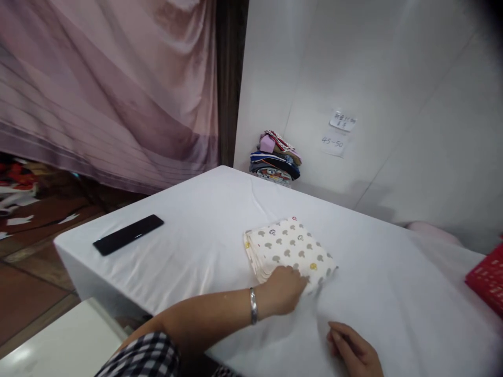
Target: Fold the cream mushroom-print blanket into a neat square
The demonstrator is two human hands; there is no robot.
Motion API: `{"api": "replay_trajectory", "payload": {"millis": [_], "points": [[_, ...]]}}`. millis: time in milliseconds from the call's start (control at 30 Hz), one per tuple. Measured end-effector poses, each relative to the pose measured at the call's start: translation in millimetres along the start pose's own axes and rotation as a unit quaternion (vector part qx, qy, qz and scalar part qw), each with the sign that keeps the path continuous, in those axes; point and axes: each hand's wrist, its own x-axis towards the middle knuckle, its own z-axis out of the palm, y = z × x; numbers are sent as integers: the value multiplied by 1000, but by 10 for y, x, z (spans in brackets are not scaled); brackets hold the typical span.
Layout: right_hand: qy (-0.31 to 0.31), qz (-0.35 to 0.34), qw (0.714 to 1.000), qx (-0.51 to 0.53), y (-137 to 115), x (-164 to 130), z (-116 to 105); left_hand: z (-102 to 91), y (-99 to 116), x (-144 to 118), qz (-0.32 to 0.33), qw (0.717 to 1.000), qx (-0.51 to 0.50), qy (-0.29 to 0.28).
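Nearest the head camera, at about five o'clock, I see my right hand (353, 348) lying on the white table (188, 230), fingers loosely curled, holding nothing; at seven o'clock a checked sleeve (145, 356) leads up the left forearm, which wears a silver bracelet (253, 306); my left hand (283, 289) sits near centre, resting on the near edge of the folded cloth stack (288, 248), knuckles bent, fingertips tucked out of sight, so I cannot tell whether it grips the cloth or only presses on it; that stack, cream with small grey mushroom prints, lies flat on the table just above centre; at nine o'clock a black phone (128, 234) lies well apart from it; at twelve o'clock a pile of colourful clothes (275, 159) sits in the corner against the white wall (393, 63), near two paper notes (338, 132); at three o'clock a red box (487, 280) shows at the edge; a pink curtain (110, 89) fills ten o'clock.
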Motion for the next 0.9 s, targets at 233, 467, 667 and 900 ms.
{"api": "replay_trajectory", "payload": {"millis": [233, 467, 667, 900], "points": [[108, -114, 988, -12, 144, 44, 15, -283, -267, -226, -47, 997, -25, 53], [84, -411, 874, -245, -397, 479, 32, -311, -208, -313, -10, 986, -56, 155], [-21, -414, 900, -136, -546, 826, 205, -171, -8, -213, 54, 982, -79, 165], [-42, -374, 924, -60, -330, 714, 291, -28, -463, -275, -80, 988, -38, 129]]}}
